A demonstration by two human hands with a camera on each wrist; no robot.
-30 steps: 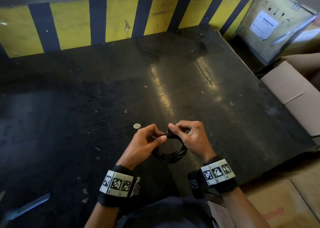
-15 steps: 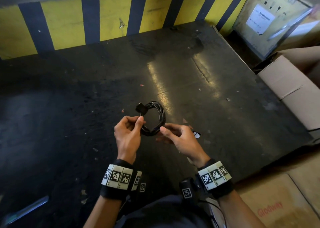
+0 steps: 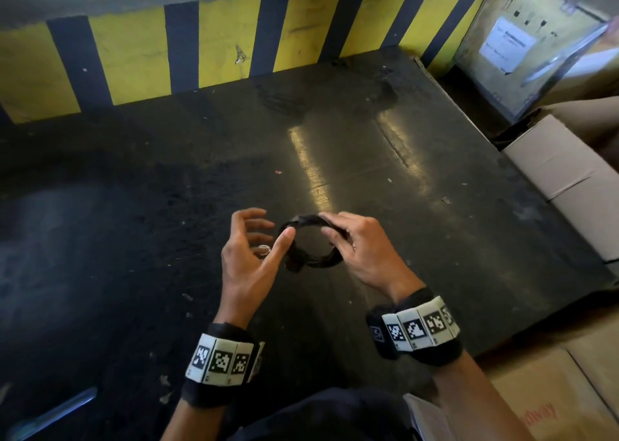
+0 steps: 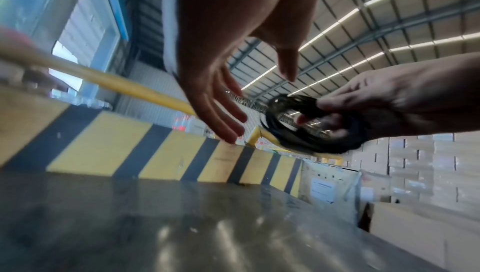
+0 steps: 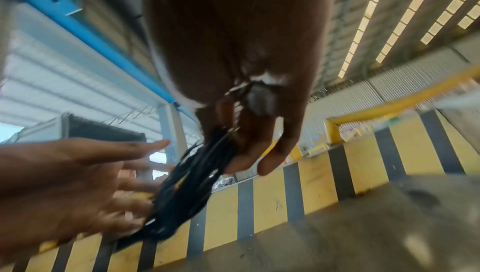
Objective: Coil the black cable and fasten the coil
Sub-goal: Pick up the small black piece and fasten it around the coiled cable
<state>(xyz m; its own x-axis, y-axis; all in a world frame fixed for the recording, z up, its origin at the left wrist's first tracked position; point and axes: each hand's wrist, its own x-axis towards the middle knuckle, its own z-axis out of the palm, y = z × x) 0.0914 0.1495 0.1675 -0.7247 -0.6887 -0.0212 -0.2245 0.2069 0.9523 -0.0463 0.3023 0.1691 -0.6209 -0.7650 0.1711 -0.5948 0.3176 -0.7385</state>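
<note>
The black cable (image 3: 310, 259) is wound into a small round coil (image 4: 311, 139) held in the air above the dark floor. My right hand (image 3: 355, 243) pinches the coil's right side between thumb and fingers, as the right wrist view shows (image 5: 197, 186). My left hand (image 3: 254, 246) is beside the coil's left edge, palm turned inward, fingers spread and relaxed (image 4: 223, 108). Its thumb tip lies at the coil's upper left rim; whether it touches is unclear. A black plug end hangs at the coil's bottom left.
A yellow and black striped kerb (image 3: 217, 48) runs along the far edge of the dark, glossy floor (image 3: 368, 159). Cardboard boxes (image 3: 569, 179) stand to the right, another (image 3: 552, 403) at the near right. A small round silvery thing (image 3: 263, 249) lies on the floor behind my left hand.
The coil passed from my left hand to my right. My left hand let go and opened; my right hand took hold of the coil's right side. The coil turned flatter, plug now at bottom left.
</note>
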